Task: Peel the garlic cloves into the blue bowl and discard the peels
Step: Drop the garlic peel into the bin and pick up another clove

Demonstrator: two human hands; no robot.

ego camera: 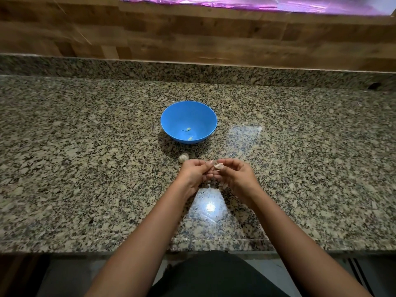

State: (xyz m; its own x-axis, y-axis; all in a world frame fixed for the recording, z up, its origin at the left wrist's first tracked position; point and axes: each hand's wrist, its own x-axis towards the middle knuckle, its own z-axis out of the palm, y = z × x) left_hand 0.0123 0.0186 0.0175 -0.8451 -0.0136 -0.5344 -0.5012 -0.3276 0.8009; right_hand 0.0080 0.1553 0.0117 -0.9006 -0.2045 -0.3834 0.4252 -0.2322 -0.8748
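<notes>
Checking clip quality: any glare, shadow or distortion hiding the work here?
Head view: bright glare patch on the granite counter below the hands, clear of the garlic clove; blue bowl casts a soft shadow toward the viewer; wide-angle bowing at the counter edge; hands in focus.

We see a speckled granite countertop [85,146] in tan, grey and black, with a raised granite lip along its back edge and a bright light reflection near the front. A blue bowl [171,116] stands on it at the centre. Just in front of the bowl, a pale garlic bulb [183,157] lies on the stone.
</notes>
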